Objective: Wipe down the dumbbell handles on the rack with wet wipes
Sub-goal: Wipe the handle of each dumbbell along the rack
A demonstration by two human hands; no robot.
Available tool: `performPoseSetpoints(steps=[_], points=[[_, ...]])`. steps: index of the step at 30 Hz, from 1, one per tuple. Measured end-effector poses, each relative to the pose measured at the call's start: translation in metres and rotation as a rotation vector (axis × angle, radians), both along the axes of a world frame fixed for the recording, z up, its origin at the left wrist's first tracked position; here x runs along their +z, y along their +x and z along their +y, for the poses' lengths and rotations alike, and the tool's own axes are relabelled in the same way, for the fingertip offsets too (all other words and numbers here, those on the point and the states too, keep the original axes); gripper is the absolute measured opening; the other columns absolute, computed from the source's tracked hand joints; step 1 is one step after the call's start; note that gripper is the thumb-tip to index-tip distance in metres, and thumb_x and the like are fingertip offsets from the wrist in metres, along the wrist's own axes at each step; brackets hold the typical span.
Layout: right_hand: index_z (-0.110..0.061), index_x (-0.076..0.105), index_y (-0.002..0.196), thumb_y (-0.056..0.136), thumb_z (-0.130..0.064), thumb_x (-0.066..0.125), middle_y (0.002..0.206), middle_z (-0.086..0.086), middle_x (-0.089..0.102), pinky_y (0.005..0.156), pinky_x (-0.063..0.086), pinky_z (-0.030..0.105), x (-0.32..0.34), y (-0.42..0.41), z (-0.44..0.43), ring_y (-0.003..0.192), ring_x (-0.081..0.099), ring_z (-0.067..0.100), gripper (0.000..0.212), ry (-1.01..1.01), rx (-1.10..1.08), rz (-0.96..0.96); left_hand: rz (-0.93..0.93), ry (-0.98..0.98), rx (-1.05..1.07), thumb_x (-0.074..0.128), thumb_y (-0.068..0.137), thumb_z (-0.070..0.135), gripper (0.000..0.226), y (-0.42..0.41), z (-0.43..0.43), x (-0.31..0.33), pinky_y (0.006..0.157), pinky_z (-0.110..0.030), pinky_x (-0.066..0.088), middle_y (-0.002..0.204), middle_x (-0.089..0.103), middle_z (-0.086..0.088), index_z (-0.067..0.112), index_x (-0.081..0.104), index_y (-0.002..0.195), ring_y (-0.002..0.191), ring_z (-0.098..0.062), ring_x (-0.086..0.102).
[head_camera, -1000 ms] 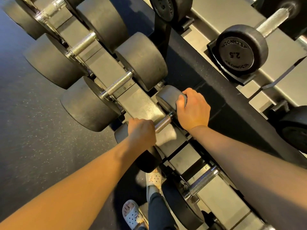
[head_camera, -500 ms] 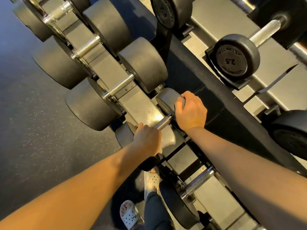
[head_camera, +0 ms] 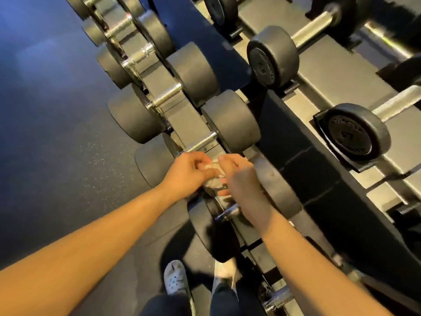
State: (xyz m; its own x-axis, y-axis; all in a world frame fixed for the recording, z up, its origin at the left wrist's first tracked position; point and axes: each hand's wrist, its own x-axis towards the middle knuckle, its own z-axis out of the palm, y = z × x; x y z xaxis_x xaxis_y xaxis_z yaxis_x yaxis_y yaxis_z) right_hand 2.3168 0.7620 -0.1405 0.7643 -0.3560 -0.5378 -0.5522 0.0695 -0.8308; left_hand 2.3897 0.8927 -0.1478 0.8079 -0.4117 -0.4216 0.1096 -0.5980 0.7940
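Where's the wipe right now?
Head view, near the centre: the wipe is bunched between the left hand and right hand, which both grip it, just above a dumbbell handle.

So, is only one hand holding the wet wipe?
No, the left hand and the right hand both pinch the crumpled wet wipe between them.

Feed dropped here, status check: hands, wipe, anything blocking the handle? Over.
Left hand and right hand both gripping crumpled white wet wipe. Short steel dumbbell handle by the right wrist, uncovered. Nothing blocking it.
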Motion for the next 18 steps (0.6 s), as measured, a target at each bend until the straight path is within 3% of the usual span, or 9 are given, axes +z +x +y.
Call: performPoseSetpoints(steps=[2,4,6,8,10,12,14,16,18], points=[[-0.025,0.068,0.099,0.102,-0.036,0.058,0.097,0.007,0.073,0.063,0.062,0.038,0.002,0.021,0.01,0.088,0.075,0.027,0.015,0.286,-0.057,0.123,0.049,-0.085,0.105,0.082,0.085,0.014,0.01,0.017,0.008,0.007,0.061,-0.024,0.047,0.072,0.066,-0.007,0.009,0.074,0.086,0.061,-0.009,0.056],[-0.016,0.07,0.111,0.1,-0.036,0.063,0.097,0.012,0.076,0.062,0.061,0.037,-0.006,0.038,0.019,0.083,0.077,0.027,0.023,0.51,-0.119,0.147,0.056,-0.119,0.142,0.08,0.087,0.011,0.005,0.033,0.018,0.008,0.065,-0.018,0.052,0.08,0.073,-0.005,0.01,0.076,0.09,0.068,-0.006,0.064],[-0.008,0.072,0.113,0.097,-0.028,0.068,0.093,0.014,0.076,0.062,0.06,0.033,-0.016,0.052,0.027,0.076,0.076,0.023,0.026,0.712,-0.206,0.121,0.006,-0.104,0.064,0.08,0.087,0.008,0.01,0.05,0.03,0.006,0.071,-0.018,0.053,0.083,0.073,0.003,0.017,0.076,0.09,0.072,-0.002,0.065],[-0.004,0.074,0.104,0.095,-0.015,0.069,0.082,0.012,0.074,0.061,0.059,0.029,-0.028,0.066,0.037,0.069,0.072,0.018,0.015,0.757,-0.247,0.101,-0.044,-0.066,-0.034,0.076,0.088,0.006,0.016,0.065,0.045,0.001,0.08,-0.021,0.055,0.09,0.071,0.009,0.02,0.076,0.096,0.081,-0.002,0.065],[-0.007,0.073,0.096,0.094,-0.007,0.068,0.076,0.008,0.072,0.057,0.057,0.026,-0.041,0.078,0.044,0.064,0.069,0.016,0.005,0.604,-0.267,0.1,-0.038,-0.098,0.024,0.067,0.092,0.0,0.022,0.081,0.063,-0.007,0.082,-0.025,0.055,0.097,0.072,0.001,0.015,0.075,0.107,0.084,-0.007,0.065],[-0.009,0.071,0.09,0.093,-0.004,0.07,0.075,0.008,0.072,0.058,0.059,0.028,-0.056,0.083,0.044,0.062,0.068,0.017,0.005,0.292,-0.263,0.079,-0.138,0.004,0.192,0.059,0.096,0.007,0.023,0.102,0.081,-0.026,0.08,-0.029,0.052,0.097,0.071,0.0,0.017,0.073,0.112,0.084,-0.01,0.064],[-0.011,0.07,0.086,0.09,-0.009,0.076,0.079,0.009,0.071,0.069,0.06,0.031,-0.068,0.087,0.043,0.071,0.069,0.023,0.007,-0.074,-0.199,0.004,-0.237,0.23,0.298,0.054,0.099,0.026,0.018,0.117,0.093,-0.054,0.078,-0.035,0.049,0.1,0.068,0.0,0.023,0.071,0.106,0.093,-0.019,0.063],[-0.016,0.07,0.092,0.089,-0.012,0.076,0.086,0.001,0.069,0.08,0.057,0.026,-0.078,0.098,0.042,0.082,0.067,0.018,0.007,-0.32,-0.081,-0.104,-0.226,0.361,0.271,0.043,0.1,0.046,0.033,0.118,0.088,-0.078,0.075,-0.039,0.046,0.095,0.066,-0.004,0.025,0.067,0.091,0.096,-0.029,0.062],[-0.015,0.07,0.104,0.092,-0.009,0.069,0.099,-0.004,0.066,0.089,0.052,0.028,-0.091,0.118,0.043,0.095,0.063,0.015,0.013,-0.593,0.167,-0.218,-0.28,0.442,0.259,0.034,0.101,0.053,0.043,0.107,0.076,-0.093,0.081,-0.044,0.05,0.098,0.066,-0.003,0.024,0.065,0.092,0.097,-0.029,0.06]])
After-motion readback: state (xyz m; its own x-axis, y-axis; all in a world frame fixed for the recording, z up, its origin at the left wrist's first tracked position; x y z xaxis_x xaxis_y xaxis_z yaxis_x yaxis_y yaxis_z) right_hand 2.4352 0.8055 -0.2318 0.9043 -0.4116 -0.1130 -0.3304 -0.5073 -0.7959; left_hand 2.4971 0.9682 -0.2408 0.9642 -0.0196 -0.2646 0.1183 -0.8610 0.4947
